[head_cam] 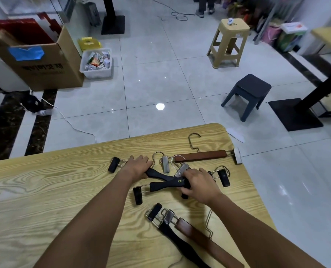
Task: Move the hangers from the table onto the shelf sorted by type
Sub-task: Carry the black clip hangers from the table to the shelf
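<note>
Several clip hangers lie on the wooden table [45,190]. Two black hangers cross in the middle. My left hand [136,165] grips the bar of one black hanger [157,174], whose clip shows at the left. My right hand [201,185] grips the other black hanger [164,185], the one with gold lettering. A brown wooden hanger [201,155] lies beyond them near the far edge. A second brown hanger [203,236] and a third black hanger [182,240] lie side by side close to me. No shelf is in view.
Beyond the table, on the tiled floor, stand a dark blue stool [247,93], a tan stool [228,41], a cardboard box [45,62] and a white bin [97,63]. A black table base [294,113] stands at right. A white cable [74,124] crosses the floor.
</note>
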Demonstrator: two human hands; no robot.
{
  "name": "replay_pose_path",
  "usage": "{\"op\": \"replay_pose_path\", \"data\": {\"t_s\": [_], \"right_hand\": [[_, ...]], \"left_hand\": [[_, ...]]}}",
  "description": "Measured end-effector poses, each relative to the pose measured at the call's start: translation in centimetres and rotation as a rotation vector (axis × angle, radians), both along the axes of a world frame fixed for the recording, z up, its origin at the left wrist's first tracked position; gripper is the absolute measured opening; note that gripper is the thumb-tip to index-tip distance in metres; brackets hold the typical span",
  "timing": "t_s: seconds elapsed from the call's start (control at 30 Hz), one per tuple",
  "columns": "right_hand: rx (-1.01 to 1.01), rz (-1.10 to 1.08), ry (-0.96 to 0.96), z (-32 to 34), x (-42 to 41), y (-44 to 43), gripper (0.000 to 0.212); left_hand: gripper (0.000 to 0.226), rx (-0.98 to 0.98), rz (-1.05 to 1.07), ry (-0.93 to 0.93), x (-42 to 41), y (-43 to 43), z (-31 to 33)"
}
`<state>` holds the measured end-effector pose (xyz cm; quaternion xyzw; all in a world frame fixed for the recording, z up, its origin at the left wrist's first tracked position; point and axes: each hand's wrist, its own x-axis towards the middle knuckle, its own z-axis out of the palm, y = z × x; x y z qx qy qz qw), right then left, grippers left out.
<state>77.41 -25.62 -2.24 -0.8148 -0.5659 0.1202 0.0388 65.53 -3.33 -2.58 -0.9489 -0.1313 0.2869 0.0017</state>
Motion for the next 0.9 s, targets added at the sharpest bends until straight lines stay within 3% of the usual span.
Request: {"op": "replay_pose_path", "data": {"t_s": [0.2, 0.5, 0.9], "right_hand": [[0.002, 0.027, -0.021, 1.9, 0.0, -0.1, 0.043], [0.013, 0.087, -0.047, 5.0, -0.5, -0.2, 0.04], [0.137, 0.155, -0.079, 10.5, -0.5, -0.9, 0.044]], "left_hand": [[0.029, -0.209, 0.185, -0.091, -2.4, -0.5, 2.5], [0.011, -0.269, 0.377, -0.232, -6.5, -2.3, 6.2], [0.027, -0.145, 0.559, -0.503, -9.4, -4.2, 12.5]]}}
